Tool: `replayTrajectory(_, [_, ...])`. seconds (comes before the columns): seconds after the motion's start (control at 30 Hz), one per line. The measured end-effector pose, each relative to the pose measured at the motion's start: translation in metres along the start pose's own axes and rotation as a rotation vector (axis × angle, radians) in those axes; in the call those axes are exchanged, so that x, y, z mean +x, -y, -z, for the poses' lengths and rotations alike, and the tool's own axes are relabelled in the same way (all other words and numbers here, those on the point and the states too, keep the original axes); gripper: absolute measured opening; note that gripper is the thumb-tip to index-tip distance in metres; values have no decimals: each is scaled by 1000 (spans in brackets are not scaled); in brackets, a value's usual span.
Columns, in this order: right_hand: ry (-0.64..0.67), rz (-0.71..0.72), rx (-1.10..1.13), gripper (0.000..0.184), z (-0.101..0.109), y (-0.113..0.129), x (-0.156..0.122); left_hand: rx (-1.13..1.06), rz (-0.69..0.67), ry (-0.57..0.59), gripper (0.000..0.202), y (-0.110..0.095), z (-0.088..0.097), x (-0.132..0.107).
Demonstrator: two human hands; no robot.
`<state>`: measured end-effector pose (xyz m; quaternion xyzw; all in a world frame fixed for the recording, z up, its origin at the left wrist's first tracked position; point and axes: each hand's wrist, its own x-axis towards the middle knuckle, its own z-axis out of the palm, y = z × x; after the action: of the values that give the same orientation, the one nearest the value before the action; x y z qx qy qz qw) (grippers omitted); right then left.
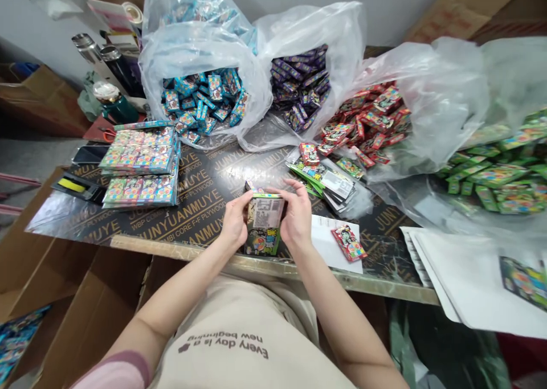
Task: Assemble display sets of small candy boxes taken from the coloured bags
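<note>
A printed cardboard box [265,238], black and green with a pale label, stands upright at the table's front edge before me. My left hand [235,221] grips its left side, thumb near the top. Against the right side and top edge, my right hand [298,215] is curled round it, with one finger lifted. A small purple packet [249,185] shows just behind the box's top left corner. Right of my hands, a red packet [348,242] lies on a white sheet [322,244]. Flat printed cards [337,184] and a red packet [309,153] lie behind it.
Clear plastic bags hold small blue packets [205,101], purple packets [301,78], red packets [376,118] and green packets [499,175]. Stacked wrapped sets [139,164] stand at left, beside a black-and-yellow tool [77,185]. White boards [461,275] overhang the right edge. Cardboard boxes [85,315] stand below left.
</note>
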<state>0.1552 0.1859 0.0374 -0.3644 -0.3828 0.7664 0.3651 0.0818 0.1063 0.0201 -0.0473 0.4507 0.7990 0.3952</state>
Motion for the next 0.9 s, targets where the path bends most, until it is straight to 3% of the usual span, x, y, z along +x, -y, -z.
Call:
replayTrajectory(0.17, [134,-100,-21,38,17,3,5,146,76,92,21,-17,-3,7])
replayTrajectory(0.27, [144,-54,-88,23,23,4,8,333,-136,133,12,-26,-4,5])
replayTrajectory(0.37, [126,161,-201,7,30,3,7,583,-439,239,3,-34,-3,-1])
replayTrajectory(0.43, [158,315,-267,12,36,3,4,706,-517,319,6,-40,-3,-2])
replayTrajectory(0.53, [189,407,-329,14,44,7,1,780,-430,372,14,-48,-4,2])
replayTrajectory(0.7, [180,284,-387,10,45,22,3,828,-246,442,20,-59,-10,13])
replayTrajectory(0.8, [218,230,-389,14,44,29,5,892,-289,485,15,-64,-14,14])
replayTrajectory(0.9, [231,236,-413,15,45,31,5,985,-417,525,8,-65,-16,9])
